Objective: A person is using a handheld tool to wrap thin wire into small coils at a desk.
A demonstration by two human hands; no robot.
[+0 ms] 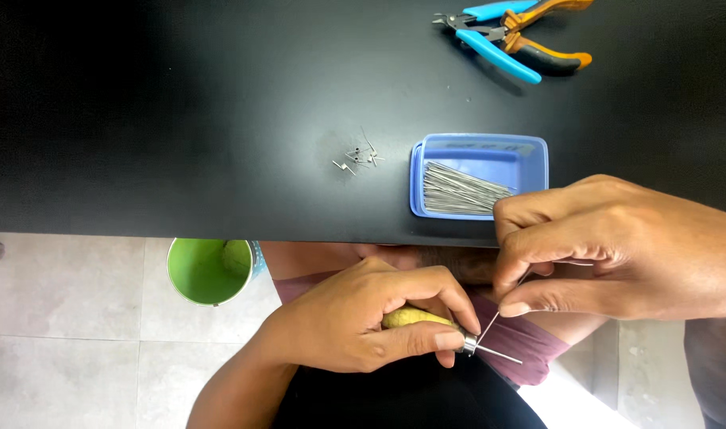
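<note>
Fingers [515, 308] of right hand [617, 250] pinching wire [490, 324]; left hand [355, 322] clenched around yellow-handled tool [415, 318].

1. The yellow-handled tool [415, 318] lies nearly level, low in the scene near the person's lap, its handle mostly wrapped by fingers; a silver metal collar at its right end carries a thin straight rod that points right and slightly down.
2. The thin wire [490, 324] is fine and silver (hard to trace fully); it slants from upper right down to the collar, touching the rod's base.
</note>
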